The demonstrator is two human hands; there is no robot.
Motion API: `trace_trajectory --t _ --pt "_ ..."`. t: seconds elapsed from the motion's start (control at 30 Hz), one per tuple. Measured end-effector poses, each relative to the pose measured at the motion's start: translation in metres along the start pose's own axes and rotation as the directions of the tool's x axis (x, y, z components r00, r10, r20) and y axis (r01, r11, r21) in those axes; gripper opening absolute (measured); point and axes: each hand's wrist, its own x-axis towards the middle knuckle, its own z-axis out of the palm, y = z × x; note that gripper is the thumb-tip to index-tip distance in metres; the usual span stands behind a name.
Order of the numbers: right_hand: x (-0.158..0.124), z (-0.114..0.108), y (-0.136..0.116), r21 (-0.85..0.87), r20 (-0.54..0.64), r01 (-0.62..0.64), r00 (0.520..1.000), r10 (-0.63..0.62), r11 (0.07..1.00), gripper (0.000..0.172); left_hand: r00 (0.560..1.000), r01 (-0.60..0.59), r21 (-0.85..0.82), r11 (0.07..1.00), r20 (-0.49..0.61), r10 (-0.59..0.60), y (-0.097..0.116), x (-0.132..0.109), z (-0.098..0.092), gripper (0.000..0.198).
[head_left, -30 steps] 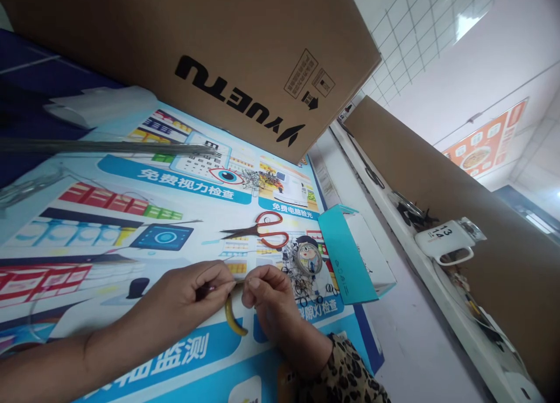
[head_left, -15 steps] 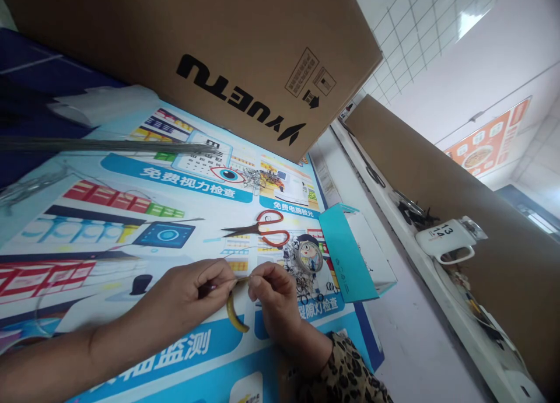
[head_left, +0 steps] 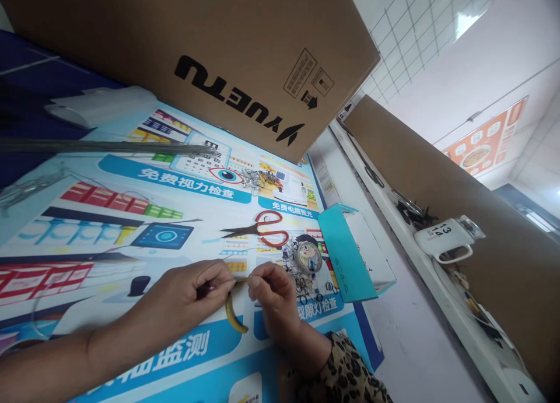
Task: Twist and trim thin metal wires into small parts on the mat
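Note:
My left hand (head_left: 209,285) is closed in a pinch near the middle of the printed table sheet (head_left: 109,245). Below its fingertips hangs a curved yellow handle (head_left: 235,316), probably of a small tool mostly covered by the hand. My right hand (head_left: 273,292) is pinched close beside it, and a short thin piece spans the small gap between the fingertips. What exactly each hand grips is too small to tell. Scissors with red handles (head_left: 272,229) lie beyond the hands. A small round container (head_left: 308,257) sits among small metal pieces to the right.
A large cardboard box (head_left: 245,59) stands at the back. An open teal box (head_left: 350,260) is at the right edge, near a ledge with a white mug (head_left: 444,239). Long thin rods (head_left: 131,147) lie at left, near a white roll (head_left: 102,104).
Both hands keep nearly the same pose. The view has shifted very slightly, and the thin piece between the fingertips shows a little more.

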Motion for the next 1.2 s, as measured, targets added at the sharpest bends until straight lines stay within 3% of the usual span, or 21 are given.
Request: trace_trajectory --t 0.57,0.8,0.97,1.2 --pt "0.0004 -0.0022 -0.0008 -0.08 0.024 0.039 0.999 -0.037 0.996 0.02 0.999 -0.04 0.087 0.995 -0.01 0.041 -0.0016 0.001 -0.0008 0.026" --pt "0.0006 -0.0036 0.0059 -0.315 0.008 0.222 0.973 -0.232 0.923 0.011 1.0 -0.024 0.15 0.988 -0.012 0.026 -0.0024 -0.0013 0.0018 0.027" --pt "0.0007 -0.0013 0.0026 -0.415 0.027 0.311 0.943 -0.331 0.855 0.008 1.0 0.009 0.108 0.994 0.022 -0.011 -0.002 -0.0001 0.002 0.025" --pt "-0.0002 -0.0031 -0.0028 -0.392 0.058 0.325 0.943 -0.329 0.861 0.009 0.995 0.052 -0.036 0.998 0.085 -0.049 0.0022 0.0011 -0.0005 0.032"
